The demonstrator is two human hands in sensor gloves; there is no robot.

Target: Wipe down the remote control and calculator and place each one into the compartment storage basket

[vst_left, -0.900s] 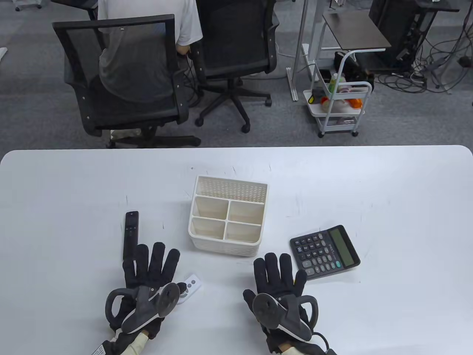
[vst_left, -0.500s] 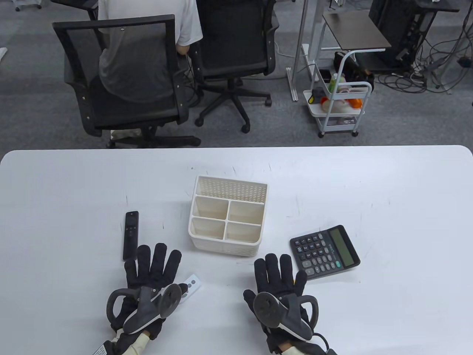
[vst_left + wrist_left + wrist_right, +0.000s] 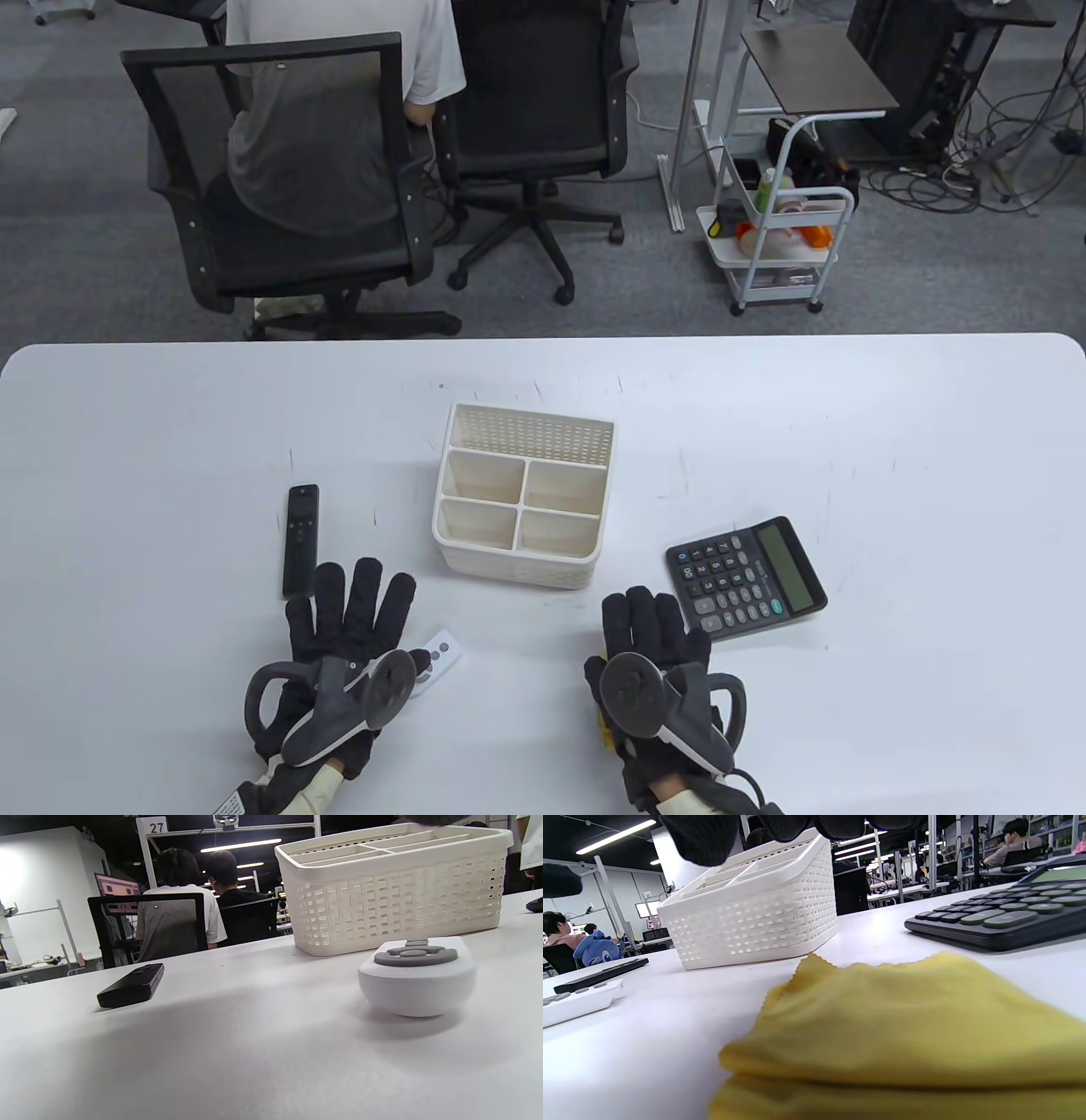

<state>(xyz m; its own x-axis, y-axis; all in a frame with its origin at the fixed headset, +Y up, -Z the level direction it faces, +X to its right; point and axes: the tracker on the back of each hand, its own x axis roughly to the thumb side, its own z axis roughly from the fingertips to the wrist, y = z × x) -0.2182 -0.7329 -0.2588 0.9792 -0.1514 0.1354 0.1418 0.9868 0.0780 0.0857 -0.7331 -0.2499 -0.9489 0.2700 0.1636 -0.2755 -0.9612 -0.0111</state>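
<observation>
On the bench (image 3: 891,424) the compartment basket (image 3: 522,497) sits mid-field, long remote (image 3: 300,539) to its left, small remote (image 3: 439,655) near-left beside the left hand (image 3: 352,632), calculator (image 3: 745,577) right, cloth (image 3: 916,1027) under the right hand (image 3: 653,654).

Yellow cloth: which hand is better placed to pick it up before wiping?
The right hand. It sits directly over the yellow cloth, beside the calculator. The left hand lies across the table by the remotes.
</observation>
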